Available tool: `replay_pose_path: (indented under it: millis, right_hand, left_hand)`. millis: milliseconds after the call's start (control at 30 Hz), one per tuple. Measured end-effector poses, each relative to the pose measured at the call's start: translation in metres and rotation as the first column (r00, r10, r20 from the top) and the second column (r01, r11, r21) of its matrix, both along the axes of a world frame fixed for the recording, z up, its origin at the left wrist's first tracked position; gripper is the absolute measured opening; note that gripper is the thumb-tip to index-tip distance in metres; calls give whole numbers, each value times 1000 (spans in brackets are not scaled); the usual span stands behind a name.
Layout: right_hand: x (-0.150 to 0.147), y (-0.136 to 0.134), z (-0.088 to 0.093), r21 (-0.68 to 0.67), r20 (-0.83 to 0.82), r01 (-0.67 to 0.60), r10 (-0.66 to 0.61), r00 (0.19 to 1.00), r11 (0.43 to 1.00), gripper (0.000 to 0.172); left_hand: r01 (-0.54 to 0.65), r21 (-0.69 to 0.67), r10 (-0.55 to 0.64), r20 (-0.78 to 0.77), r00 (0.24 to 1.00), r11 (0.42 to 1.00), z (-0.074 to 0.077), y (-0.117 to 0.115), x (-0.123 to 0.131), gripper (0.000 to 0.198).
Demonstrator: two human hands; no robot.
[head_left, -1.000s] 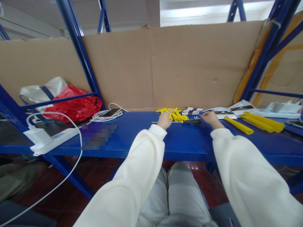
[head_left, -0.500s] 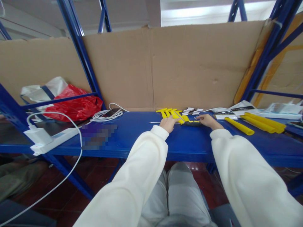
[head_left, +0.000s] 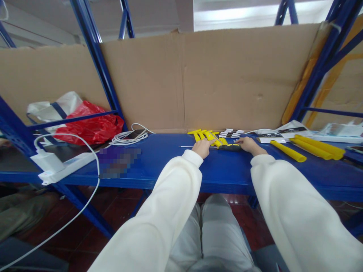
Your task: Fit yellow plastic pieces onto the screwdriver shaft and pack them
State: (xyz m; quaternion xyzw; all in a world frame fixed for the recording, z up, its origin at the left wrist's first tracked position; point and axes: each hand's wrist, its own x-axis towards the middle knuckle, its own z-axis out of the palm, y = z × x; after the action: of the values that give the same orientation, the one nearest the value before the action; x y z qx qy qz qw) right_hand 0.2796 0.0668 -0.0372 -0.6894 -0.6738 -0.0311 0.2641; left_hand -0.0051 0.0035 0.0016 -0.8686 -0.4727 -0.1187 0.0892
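The yellow T-shaped pieces lie in a row on the blue desk, just beyond the left hand, whose fingertips meet the nearest ones; whether its grip holds one cannot be told. The right hand keeps a narrow grip, fingertips close together beside tiny metallic bits; what it pinches, if anything, is too small to tell. Print on the black-banded white packets is illegible. A screwdriver with a black-and-yellow handle lies between the hands, its shaft passing the left one. Black-and-white pieces sit behind it; yellow tubes lie to the right.
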Motion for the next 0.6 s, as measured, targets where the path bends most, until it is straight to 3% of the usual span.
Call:
replay_pose_path:
  millis: [167, 367, 500, 600]
  right_hand:
    - [-10, -6, 11, -135, 32, 129, -125, 992, 982, 26]
    - [-4, 3, 10, -177, -21, 104, -109, 994, 979, 21]
    - [-4, 4, 13, -104, -100, 117, -127, 987, 988, 19]
    - [-17, -2, 22, 27, -280, 5, 3, 960, 1000, 13]
  left_hand:
    - [-13, 32, 14, -9, 1000, 999, -1, -1, 1, 62]
    - [-29, 35, 29, -11, 1000, 999, 0, -3, 3, 59]
    - [-41, 26, 41, 6, 999, 999, 0, -1, 4, 57]
    - [-38, 9, 38, 19, 999, 999, -1, 2, 5, 57]
